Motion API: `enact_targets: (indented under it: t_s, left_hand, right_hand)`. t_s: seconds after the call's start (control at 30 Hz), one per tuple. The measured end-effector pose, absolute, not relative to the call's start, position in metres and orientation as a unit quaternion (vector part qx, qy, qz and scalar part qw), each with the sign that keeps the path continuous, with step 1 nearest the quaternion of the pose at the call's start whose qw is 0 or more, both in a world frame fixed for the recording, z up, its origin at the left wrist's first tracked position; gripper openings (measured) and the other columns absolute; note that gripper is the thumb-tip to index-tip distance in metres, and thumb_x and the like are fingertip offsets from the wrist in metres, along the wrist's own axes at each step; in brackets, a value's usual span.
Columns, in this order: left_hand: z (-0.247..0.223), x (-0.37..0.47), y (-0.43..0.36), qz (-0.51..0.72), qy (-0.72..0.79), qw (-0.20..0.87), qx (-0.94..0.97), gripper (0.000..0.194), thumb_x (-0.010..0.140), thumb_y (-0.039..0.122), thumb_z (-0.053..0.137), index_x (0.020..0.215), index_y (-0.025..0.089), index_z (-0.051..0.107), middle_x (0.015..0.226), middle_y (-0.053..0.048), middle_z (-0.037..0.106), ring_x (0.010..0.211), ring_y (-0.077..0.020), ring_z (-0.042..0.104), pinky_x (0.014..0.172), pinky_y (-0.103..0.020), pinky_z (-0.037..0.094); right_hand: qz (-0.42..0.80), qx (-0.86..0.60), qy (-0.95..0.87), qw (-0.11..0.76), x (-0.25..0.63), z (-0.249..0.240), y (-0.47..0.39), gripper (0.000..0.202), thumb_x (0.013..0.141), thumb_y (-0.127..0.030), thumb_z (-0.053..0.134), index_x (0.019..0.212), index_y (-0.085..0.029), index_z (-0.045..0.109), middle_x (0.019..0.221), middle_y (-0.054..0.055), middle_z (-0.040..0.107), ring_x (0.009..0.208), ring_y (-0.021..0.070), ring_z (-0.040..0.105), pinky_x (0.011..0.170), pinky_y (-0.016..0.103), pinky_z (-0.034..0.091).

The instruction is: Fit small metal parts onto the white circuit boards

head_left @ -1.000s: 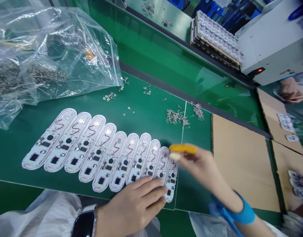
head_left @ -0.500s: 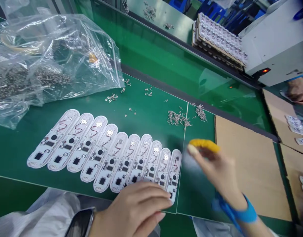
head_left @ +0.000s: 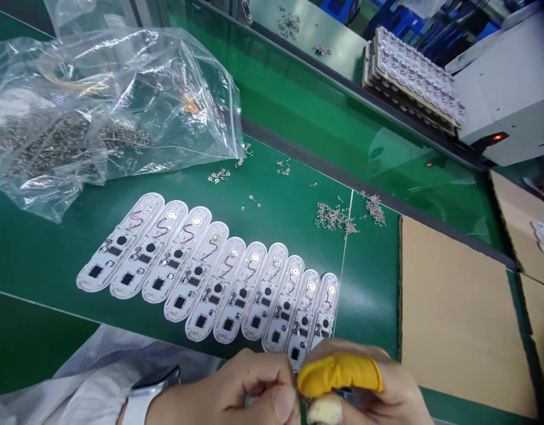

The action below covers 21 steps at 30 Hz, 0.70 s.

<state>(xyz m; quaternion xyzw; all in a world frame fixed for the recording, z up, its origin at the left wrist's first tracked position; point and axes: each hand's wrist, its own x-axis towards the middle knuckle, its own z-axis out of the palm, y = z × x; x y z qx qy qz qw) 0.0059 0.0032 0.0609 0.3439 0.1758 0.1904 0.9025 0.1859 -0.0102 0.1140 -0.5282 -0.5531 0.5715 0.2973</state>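
My left hand (head_left: 249, 386), with a watch on its wrist, is closed in a pinch at the bottom middle. Meeting it fingertip to fingertip, my right hand (head_left: 387, 383) is also closed, with a yellow finger cot (head_left: 338, 375) on one finger and a pale cover on the thumb. Whatever lies between the fingertips is too small and hidden to make out. Just beyond the hands, a slanting row of white oval housings (head_left: 230, 298) with circuit boards, thin wires and round discs lies on the green table. The hands cover the near end of the rightmost housing (head_left: 327, 310).
Small metal parts (head_left: 334, 218) lie in loose piles past the row, with more scattered leftward. A clear plastic bag (head_left: 174, 118) of metal parts fills the back left. Cardboard (head_left: 458, 307) lies at right. Behind a green strip, filled trays (head_left: 413, 77) stand stacked beside a white machine (head_left: 511, 88).
My right hand has come left and down to meet my left hand. My left hand has moved off the housings and closed its fingers. The view has shifted, so the scene sits further right.
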Motion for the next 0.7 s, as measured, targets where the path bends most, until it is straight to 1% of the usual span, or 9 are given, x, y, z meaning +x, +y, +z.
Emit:
enact_targets:
  t_s: [0.1,0.17,0.23,0.27,0.33,0.4,0.47,0.57,0.7]
  left_hand:
    - [0.057,0.001,0.003,0.179,0.244,0.850,0.432,0.048,0.095,0.059,0.034,0.071,0.018,0.046,0.064,0.001,0.050,0.058,-0.0098,0.045,0.058,-0.021,0.037]
    - [0.054,-0.002,0.001,0.208,0.272,0.761,0.552,0.043,0.099,0.046,0.034,0.074,0.018,0.055,0.070,-0.002,0.057,0.066,-0.0123,0.051,0.064,-0.023,0.040]
    - [0.051,-0.003,-0.002,0.231,0.268,0.696,0.625,0.036,0.100,0.039,0.036,0.083,0.019,0.061,0.079,-0.003,0.063,0.074,-0.0141,0.054,0.070,-0.024,0.042]
    - [0.051,-0.003,-0.003,0.232,0.268,0.698,0.622,0.034,0.100,0.040,0.037,0.090,0.019,0.062,0.084,-0.004,0.064,0.078,-0.0146,0.056,0.072,-0.025,0.043]
    - [0.051,-0.001,-0.004,0.210,0.270,0.776,0.530,0.040,0.099,0.050,0.033,0.099,0.018,0.058,0.087,-0.006,0.064,0.074,-0.0138,0.057,0.066,-0.023,0.044]
    - [0.052,0.005,-0.002,0.186,0.255,0.869,0.380,0.052,0.095,0.063,0.030,0.093,0.016,0.053,0.077,-0.004,0.061,0.060,-0.0102,0.052,0.053,-0.019,0.040]
    - [0.051,0.012,-0.001,0.185,0.220,0.923,0.256,0.053,0.091,0.068,0.035,0.081,0.017,0.046,0.064,0.001,0.053,0.047,-0.0059,0.040,0.044,-0.016,0.031]
    - [0.047,0.020,-0.003,0.208,0.190,0.943,0.177,0.050,0.088,0.066,0.047,0.073,0.018,0.040,0.055,0.005,0.047,0.040,-0.0037,0.031,0.040,-0.016,0.023]
    - [0.045,0.022,-0.006,0.221,0.176,0.944,0.168,0.053,0.084,0.069,0.049,0.069,0.019,0.040,0.052,0.005,0.048,0.038,-0.0039,0.030,0.038,-0.017,0.021]
  right_hand:
    - [0.557,-0.539,-0.554,0.303,0.188,0.106,0.007,0.002,0.076,-0.023,0.072,0.074,-0.023,0.073,0.066,0.003,0.068,0.057,0.0133,0.064,0.052,0.020,0.053]
    - [0.522,-0.568,-0.564,0.295,0.192,0.097,0.016,0.004,0.074,-0.018,0.070,0.071,-0.020,0.072,0.067,0.004,0.067,0.055,0.0128,0.060,0.048,0.021,0.051]
    - [0.503,-0.586,-0.570,0.279,0.195,0.089,0.022,0.006,0.072,-0.015,0.068,0.068,-0.019,0.071,0.068,0.004,0.065,0.051,0.0110,0.055,0.044,0.021,0.048]
    - [0.501,-0.587,-0.572,0.275,0.196,0.087,0.024,0.006,0.070,-0.014,0.068,0.068,-0.018,0.071,0.069,0.004,0.065,0.049,0.0101,0.053,0.042,0.020,0.047]
    - [0.508,-0.579,-0.577,0.274,0.196,0.086,0.025,0.008,0.067,-0.011,0.067,0.067,-0.018,0.071,0.070,0.004,0.065,0.048,0.0096,0.052,0.041,0.020,0.046]
    - [0.517,-0.562,-0.586,0.271,0.193,0.091,0.022,0.009,0.065,-0.010,0.067,0.065,-0.018,0.070,0.068,0.003,0.065,0.049,0.0106,0.055,0.042,0.020,0.048]
    - [0.516,-0.546,-0.602,0.269,0.189,0.097,0.019,0.008,0.065,-0.010,0.067,0.064,-0.018,0.068,0.063,0.003,0.063,0.050,0.0122,0.058,0.044,0.020,0.049]
    - [0.492,-0.538,-0.618,0.295,0.183,0.102,0.011,0.009,0.068,-0.010,0.067,0.067,-0.019,0.067,0.061,0.002,0.064,0.051,0.0133,0.060,0.048,0.021,0.052]
    - [0.470,-0.538,-0.611,0.342,0.177,0.105,0.001,0.009,0.073,-0.017,0.073,0.077,-0.023,0.069,0.066,0.002,0.067,0.053,0.0142,0.064,0.050,0.020,0.054]
